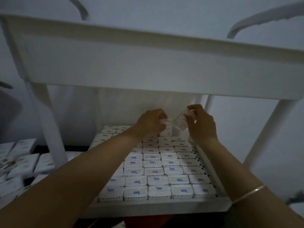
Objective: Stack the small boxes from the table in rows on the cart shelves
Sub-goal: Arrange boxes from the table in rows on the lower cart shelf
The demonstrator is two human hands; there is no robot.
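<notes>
Here the left hand (150, 125) grips a box (167, 129), and the right hand (201, 124) pinches a tilted box (181, 122). Below their fingers (197, 108) the shelf (164, 207) holds rows of boxes (156, 170).

No text, brand or number is legible. The small boxes (153, 171) in rows on the cart shelf (156, 208) each bear a blue-violet mark on top, too blurred to read. The small box (180, 123) in the right hand (201, 125) shows faint print, likewise unreadable.
</notes>
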